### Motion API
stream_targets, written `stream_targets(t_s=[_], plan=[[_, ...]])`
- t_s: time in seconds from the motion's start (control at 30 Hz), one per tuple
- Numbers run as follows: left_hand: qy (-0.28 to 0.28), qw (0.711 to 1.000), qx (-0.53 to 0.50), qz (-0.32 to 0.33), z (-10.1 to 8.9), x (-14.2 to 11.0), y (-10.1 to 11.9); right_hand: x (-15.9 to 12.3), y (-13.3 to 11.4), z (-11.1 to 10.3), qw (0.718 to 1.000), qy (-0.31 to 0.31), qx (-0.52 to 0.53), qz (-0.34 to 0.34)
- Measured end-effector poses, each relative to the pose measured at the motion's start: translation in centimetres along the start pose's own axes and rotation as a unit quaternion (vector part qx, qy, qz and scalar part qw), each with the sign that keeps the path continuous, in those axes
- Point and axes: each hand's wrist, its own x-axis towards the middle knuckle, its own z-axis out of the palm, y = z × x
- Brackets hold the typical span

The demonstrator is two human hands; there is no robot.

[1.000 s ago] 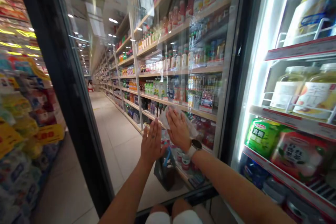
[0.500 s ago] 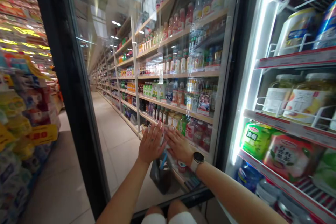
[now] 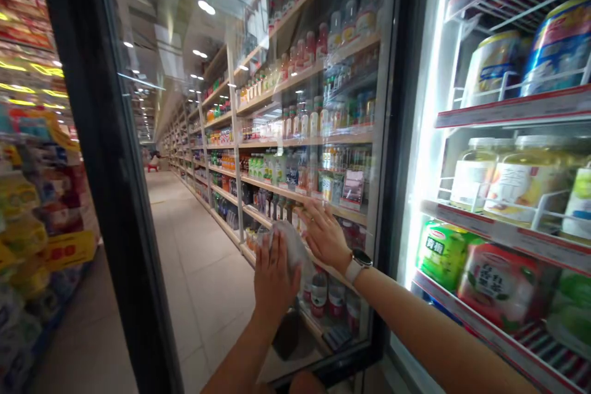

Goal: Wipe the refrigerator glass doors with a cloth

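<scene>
My left hand (image 3: 276,274) lies against the glass door (image 3: 189,295) with its fingers stretched upward, pressing a thin greyish-white cloth (image 3: 294,245) to the pane. Part of the cloth is hidden behind the fingers and palm. To the right, my right hand (image 3: 325,235) has its fingers apart and holds nothing. It is at the glass just beside the cloth; whether the fingertips touch the pane I cannot tell. A watch (image 3: 360,260) is on the right wrist.
A black door frame (image 3: 104,197) borders the pane. On the right, the lit fridge's shelves (image 3: 508,221) hold bottles, cans and drink packs, including a green pack (image 3: 441,249). Drink shelves (image 3: 277,188) show in the glass. Stacked goods with a yellow sign (image 3: 69,249) stand at left.
My hands, close together before, are now apart: the right has lifted up and right with fingers spread. More of the cloth shows beside my left hand. The view has shifted slightly right.
</scene>
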Motion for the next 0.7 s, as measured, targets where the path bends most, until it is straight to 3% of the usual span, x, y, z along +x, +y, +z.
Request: stream_targets(t_s=[0.13, 0.3, 0.4, 0.5, 0.63, 0.7], plan=[[0.035, 0.999, 0.009, -0.032, 1.1, 2.6, 0.8, 0.0, 0.5, 1.9, 0.998, 0.028, -0.053, 0.028], [0.056, 0.994, 0.018, 0.093, 0.7, 6.0, -2.3, -1.8, -0.3, 4.8, 0.993, 0.059, -0.09, 0.038], [0.105, 0.987, 0.051, 0.106, 0.4, 6.4, -3.4, -2.1, -0.3, 5.1, 0.993, 0.061, -0.088, 0.042], [0.113, 0.988, 0.064, 0.085, 1.0, 4.8, -2.7, -2.0, -0.3, 5.0, 0.993, 0.069, -0.09, 0.044], [0.097, 0.993, 0.049, 0.043, 2.3, -0.1, -1.3, -1.8, -0.3, 4.9, 0.991, 0.088, -0.096, 0.042], [0.088, 0.994, 0.038, 0.057, 2.5, -2.2, -1.5, -1.7, -0.4, 4.9, 0.989, 0.099, -0.099, 0.042]])
